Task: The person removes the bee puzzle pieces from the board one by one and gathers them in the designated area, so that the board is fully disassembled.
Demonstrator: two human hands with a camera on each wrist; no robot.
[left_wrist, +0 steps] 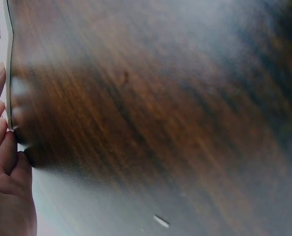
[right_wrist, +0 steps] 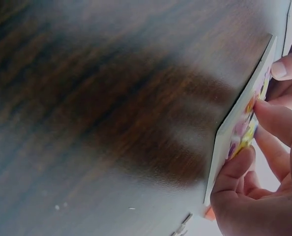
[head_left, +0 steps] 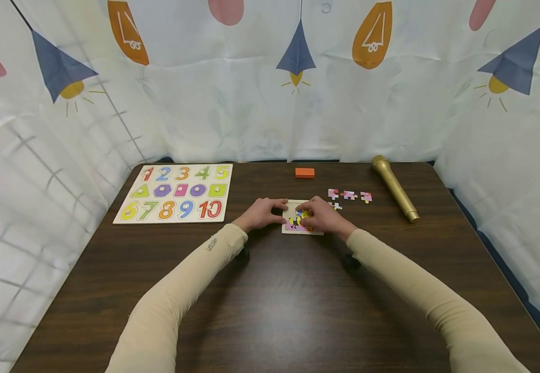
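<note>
A small puzzle board (head_left: pixel 302 231) with a pale frame and a colourful picture lies flat on the table, partly covered by both hands. My left hand (head_left: pixel 261 214) rests at its left side, thumb and fingers fairly straight against the frame; the left wrist view catches this hand (left_wrist: pixel 6 167) at its edge. Over the board's right part, my right hand (head_left: pixel 326 215) has its thumb and fingertips bent down on the picture, seemingly pinching a puzzle piece. In the right wrist view that hand (right_wrist: pixel 264 182) mostly hides the piece. Loose jigsaw pieces (head_left: pixel 349 195) lie to the right.
A board of numbers and shapes (head_left: pixel 172 195) lies at the left back. An orange block (head_left: pixel 304 173) sits behind the puzzle board. A gold microphone-shaped stick (head_left: pixel 394 187) lies at the right. Printed cloth (head_left: pixel 251 114) hangs behind the dark wooden table (head_left: pixel 279 311).
</note>
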